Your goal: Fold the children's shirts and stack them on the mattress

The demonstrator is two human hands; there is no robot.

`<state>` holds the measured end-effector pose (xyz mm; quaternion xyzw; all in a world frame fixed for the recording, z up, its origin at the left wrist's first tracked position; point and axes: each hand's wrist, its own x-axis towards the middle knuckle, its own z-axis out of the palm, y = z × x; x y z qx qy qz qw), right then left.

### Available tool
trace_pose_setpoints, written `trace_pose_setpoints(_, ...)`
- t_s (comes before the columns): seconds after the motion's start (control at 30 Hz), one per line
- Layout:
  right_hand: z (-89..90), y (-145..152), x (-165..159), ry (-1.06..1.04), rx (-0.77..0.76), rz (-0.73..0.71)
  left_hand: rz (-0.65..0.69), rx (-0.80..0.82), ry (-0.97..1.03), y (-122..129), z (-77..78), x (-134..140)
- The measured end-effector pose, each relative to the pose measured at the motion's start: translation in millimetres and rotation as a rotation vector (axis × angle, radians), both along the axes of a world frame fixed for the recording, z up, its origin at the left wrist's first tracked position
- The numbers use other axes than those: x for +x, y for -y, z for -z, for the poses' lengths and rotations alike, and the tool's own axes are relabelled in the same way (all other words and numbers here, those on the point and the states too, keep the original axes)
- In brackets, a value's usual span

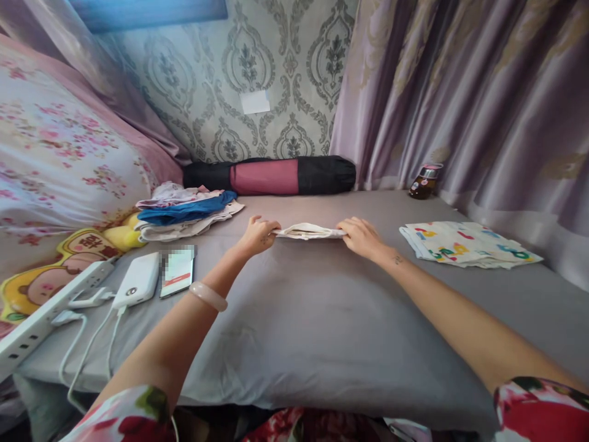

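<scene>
Between my two hands a white folded cloth (pixel 309 231) is stretched level above the grey bed sheet (pixel 304 307), its layers gaping a little in the middle. My left hand (pixel 260 236) pinches its left end, and a pale bangle circles that forearm. At the opposite end the fingers of my right hand (pixel 361 236) are closed on the cloth. What kind of cloth piece it is cannot be made out, as it is seen edge-on. To the right lies a folded white cloth with colourful prints (pixel 469 243). A pile of folded clothes (pixel 184 209) sits beyond my left hand.
A black and red rolled bag (pixel 267 175) lies along the wall. At far right stands a dark bottle (pixel 424 182). On the left are a phone (pixel 179 270), a white power bank (pixel 137 279) with cables, a power strip (pixel 50 313) and a yellow plush cushion (pixel 41 282).
</scene>
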<state>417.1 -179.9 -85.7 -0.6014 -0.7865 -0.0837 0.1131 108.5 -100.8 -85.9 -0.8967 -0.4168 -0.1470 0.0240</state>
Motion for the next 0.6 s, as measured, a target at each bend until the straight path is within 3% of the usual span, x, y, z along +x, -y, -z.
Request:
trace_pose_setpoints(0.4,26.4,45,-6,0.031,-0.115,-0.126,0.078,-0.111,-0.107,32,35.6,-21)
trace_pose_setpoints(0.53,23.9,51,-1,-0.006,-0.201,-0.169,0.091,-0.196,-0.12,38,37.1,-27)
trace_pose_setpoints(0.6,18.7,47,-3,-0.028,-0.272,-0.109,0.055,-0.242,-0.094,37,33.6,-25)
